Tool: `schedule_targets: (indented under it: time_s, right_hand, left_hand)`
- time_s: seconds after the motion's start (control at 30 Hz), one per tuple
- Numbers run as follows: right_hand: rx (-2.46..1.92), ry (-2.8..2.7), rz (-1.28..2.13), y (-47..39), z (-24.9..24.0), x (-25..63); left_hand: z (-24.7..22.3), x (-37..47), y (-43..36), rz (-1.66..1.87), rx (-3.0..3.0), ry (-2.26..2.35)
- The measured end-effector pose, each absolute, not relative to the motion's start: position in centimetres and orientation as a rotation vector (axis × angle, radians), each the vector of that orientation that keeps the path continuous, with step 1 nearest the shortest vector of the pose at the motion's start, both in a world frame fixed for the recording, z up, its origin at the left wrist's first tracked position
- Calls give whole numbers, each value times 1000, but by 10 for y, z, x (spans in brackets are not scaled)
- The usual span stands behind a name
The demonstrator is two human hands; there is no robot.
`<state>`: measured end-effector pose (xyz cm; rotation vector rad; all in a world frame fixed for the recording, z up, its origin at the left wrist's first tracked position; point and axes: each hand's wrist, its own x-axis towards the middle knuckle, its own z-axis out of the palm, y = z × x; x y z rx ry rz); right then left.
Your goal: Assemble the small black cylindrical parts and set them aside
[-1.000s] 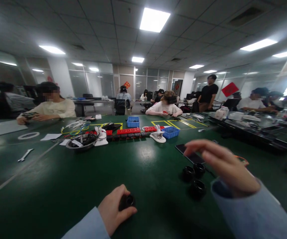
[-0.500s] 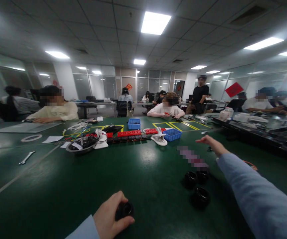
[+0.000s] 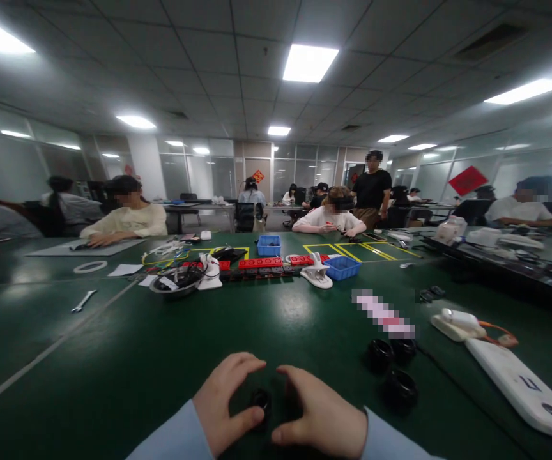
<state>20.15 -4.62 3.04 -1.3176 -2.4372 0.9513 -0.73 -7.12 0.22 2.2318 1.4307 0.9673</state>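
Black ring-shaped part [image 3: 263,399] on the green tabletop [image 3: 156,358], low in view, between the two bare hands and nearer the left. Left hand [image 3: 223,404] curved open around it, thumb overlapping its near side (whether it presses, cannot tell); right hand [image 3: 326,409] cupped open just beside, fingers and thumb parted, the two hands facing but apart. Farther right, three similar dark parts [image 3: 403,397] grouped close together, white flat device [image 3: 513,380] beyond them.
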Motion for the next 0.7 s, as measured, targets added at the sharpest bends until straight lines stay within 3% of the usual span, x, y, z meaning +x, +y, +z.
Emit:
schedule_targets:
  time_s: [0.17, 0.4, 0.7]
  right_hand:
    - [-1171, -2330, 1194, -23, 11, 195]
    - [-1171, -2506, 899, -27, 4, 187]
    - [-1171, -2528, 732, -27, -5, 179]
  left_hand:
    - [11, -15, -69, 835, 2327, 1150]
    - [16, -10, -68, 686, 2304, 1162]
    - [18, 8, -75, 635, 2230, 1567]
